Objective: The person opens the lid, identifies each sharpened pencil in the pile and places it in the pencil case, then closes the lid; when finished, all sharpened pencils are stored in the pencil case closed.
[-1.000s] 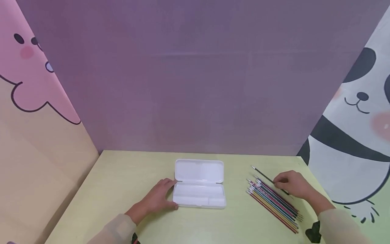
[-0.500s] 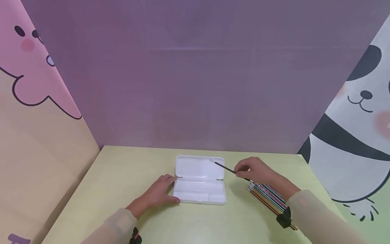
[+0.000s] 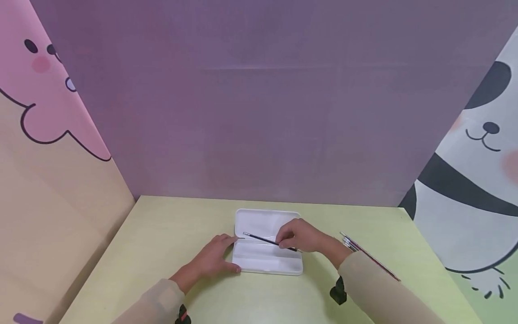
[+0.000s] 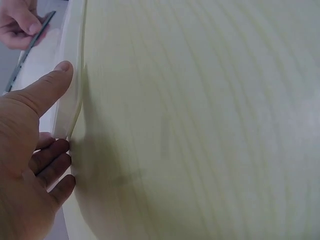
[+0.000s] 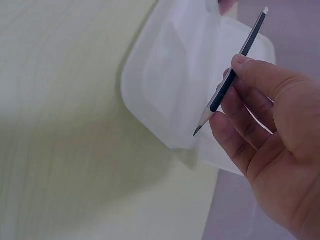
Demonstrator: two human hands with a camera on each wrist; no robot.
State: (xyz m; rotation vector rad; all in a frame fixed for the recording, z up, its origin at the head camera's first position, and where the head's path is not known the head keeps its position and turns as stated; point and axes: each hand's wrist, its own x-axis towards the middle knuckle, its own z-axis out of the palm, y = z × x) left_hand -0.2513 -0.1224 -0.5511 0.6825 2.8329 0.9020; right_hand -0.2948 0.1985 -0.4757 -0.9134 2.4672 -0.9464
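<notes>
A white plastic pencil case (image 3: pixel 269 264) lies unfolded on the table, its lid (image 3: pixel 255 220) laid back behind the base. At its left end my left hand (image 3: pixel 213 257) holds the case, thumb by the front corner and index finger near the hinge. My right hand (image 3: pixel 302 236) pinches a dark pencil (image 3: pixel 261 238) between thumb and fingers, over the case's hinge and right half. In the right wrist view the pencil (image 5: pixel 222 89) slants across the case, its sharpened tip towards the table and its white-ended top up and away.
Several pencils (image 3: pixel 376 261) lie on the pale wooden table (image 3: pixel 182 225) at the right, most of them hidden behind the right sleeve (image 3: pixel 376 283). A purple panel (image 3: pixel 259 135) stands along the table's back edge, with printed cartoon panels on both sides.
My right hand has lifted the dark pencil beside the pile and carried it left, over the pencil case. The left hand stays at the case's left end.
</notes>
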